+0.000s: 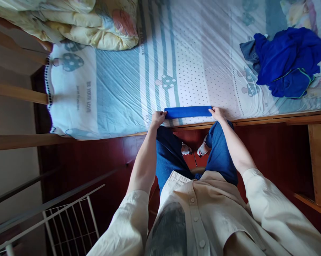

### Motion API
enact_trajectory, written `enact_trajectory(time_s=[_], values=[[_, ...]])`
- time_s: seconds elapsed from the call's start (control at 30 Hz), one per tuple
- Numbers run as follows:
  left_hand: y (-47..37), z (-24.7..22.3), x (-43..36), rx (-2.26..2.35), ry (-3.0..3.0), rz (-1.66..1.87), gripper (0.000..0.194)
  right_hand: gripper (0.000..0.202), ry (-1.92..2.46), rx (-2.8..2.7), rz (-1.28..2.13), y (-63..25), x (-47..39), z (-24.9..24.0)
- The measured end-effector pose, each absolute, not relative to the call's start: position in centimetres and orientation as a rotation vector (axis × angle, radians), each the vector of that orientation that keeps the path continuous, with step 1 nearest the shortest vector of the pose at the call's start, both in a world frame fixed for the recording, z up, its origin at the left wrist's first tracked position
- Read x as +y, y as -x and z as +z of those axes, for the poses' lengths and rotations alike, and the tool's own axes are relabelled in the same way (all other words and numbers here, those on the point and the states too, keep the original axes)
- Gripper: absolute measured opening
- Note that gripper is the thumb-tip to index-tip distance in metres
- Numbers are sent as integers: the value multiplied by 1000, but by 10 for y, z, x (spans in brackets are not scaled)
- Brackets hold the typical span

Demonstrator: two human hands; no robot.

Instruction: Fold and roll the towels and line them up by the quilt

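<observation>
A narrow folded blue cloth (188, 112) lies stretched flat along the near edge of the bed. Its left end is pinched in my left hand (158, 118), and its right end is pinched in my right hand (217, 113). Both hands rest at the mattress edge, fingers closed on the cloth. Farther back on the right, a crumpled pile of blue clothing (290, 60) sits on the patterned sheet (118, 85), with a grey-blue piece (249, 52) poking out at its left side.
A yellow floral quilt (96, 25) is bunched at the back left of the bed. Wooden rails (19, 93) stand at the left end. A white metal rack (70, 220) is at the lower left. The bed's wooden edge (256, 120) runs just before my knees.
</observation>
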State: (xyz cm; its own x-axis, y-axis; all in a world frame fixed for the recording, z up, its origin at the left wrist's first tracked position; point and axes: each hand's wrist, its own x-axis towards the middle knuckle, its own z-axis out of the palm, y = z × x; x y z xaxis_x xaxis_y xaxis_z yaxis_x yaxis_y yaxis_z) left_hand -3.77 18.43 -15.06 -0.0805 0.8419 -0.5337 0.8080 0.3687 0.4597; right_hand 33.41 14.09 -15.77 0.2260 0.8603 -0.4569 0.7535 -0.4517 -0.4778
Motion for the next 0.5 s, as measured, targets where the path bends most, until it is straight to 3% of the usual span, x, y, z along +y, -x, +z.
enact_trajectory(time_s=[0.23,0.4,0.5], values=[[33,-147,181,1899,-1410,124,25,44,2325,-1569,995,-332,139,-153],[33,-143,174,1863,-1467,300,13,29,2308,-1620,862,-328,132,-142],[34,-136,165,1864,-1575,464,14,42,2246,-1746,667,-320,131,-129]])
